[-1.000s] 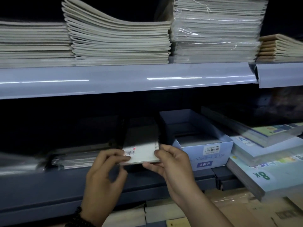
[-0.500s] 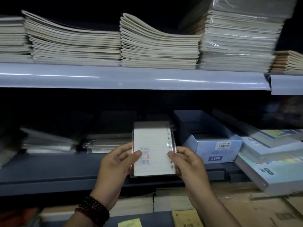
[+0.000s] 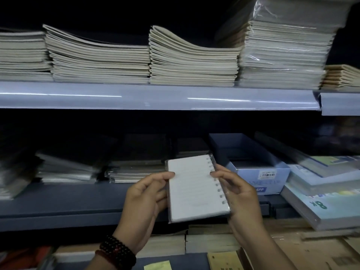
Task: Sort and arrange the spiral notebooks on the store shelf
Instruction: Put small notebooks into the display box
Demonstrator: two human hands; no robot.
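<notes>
Head view: our left hand (image 3: 144, 201) and right hand (image 3: 239, 193) hold one small spiral notebook (image 3: 194, 190) between them. Each hand pinches a long edge. The left thumb and fingers curl onto the plain edge, and the right fingertips sit on the coil edge. The notebook stands nearly upright, tilted a little, with its pale ruled face toward us and a clear wrapper around it. It hangs in the air in front of the lower shelf (image 3: 58, 201) and touches nothing but our hands. A dark bead bracelet (image 3: 116, 252) circles the left wrist.

Behind the notebook, low wrapped stacks (image 3: 134, 172) lie flat on the lower shelf, with more to the left in the gloom. Just to the right sits an open blue box (image 3: 253, 172), its front label partly hidden by our right hand. Farther right, large pads (image 3: 321, 201) marked 8K lie at a slant. On the upper shelf (image 3: 155, 97), piles of soft exercise books (image 3: 97, 61) sag beside a plastic-wrapped bundle (image 3: 288, 55).

We judge this to be the checking step: one notebook is held up and looked over before it goes to a pile. Next we would need to pick the stack or box that matches its size, turn it flat with the coil lying the same way as its neighbours, and slide it on squarely. The shelf is too dim for us to tell which pile matches.
</notes>
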